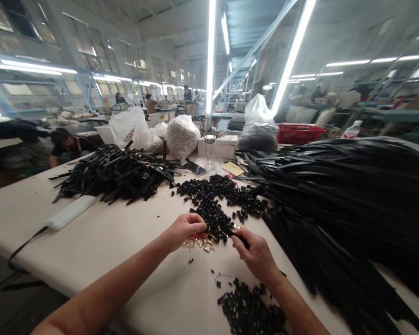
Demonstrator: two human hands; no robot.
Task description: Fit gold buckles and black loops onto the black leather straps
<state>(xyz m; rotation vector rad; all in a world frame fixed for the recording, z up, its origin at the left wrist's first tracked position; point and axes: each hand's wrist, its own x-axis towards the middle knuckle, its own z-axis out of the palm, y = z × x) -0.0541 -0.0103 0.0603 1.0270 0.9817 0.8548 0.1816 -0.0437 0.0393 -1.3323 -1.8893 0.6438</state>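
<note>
Factory table (101,242), hands (185,230) pinching black strap (235,236)

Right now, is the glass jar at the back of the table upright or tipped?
Upright: the glass jar stands on its base beside the white box, lid on top.

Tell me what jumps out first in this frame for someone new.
The huge heap of long black straps fills the right side of the table, with a smaller pile of cut black straps at the far left. Between them lies a scatter of small black loops. At its near edge the left hand touches the loops beside some gold buckles, and the right hand pinches a black strap end.
</note>
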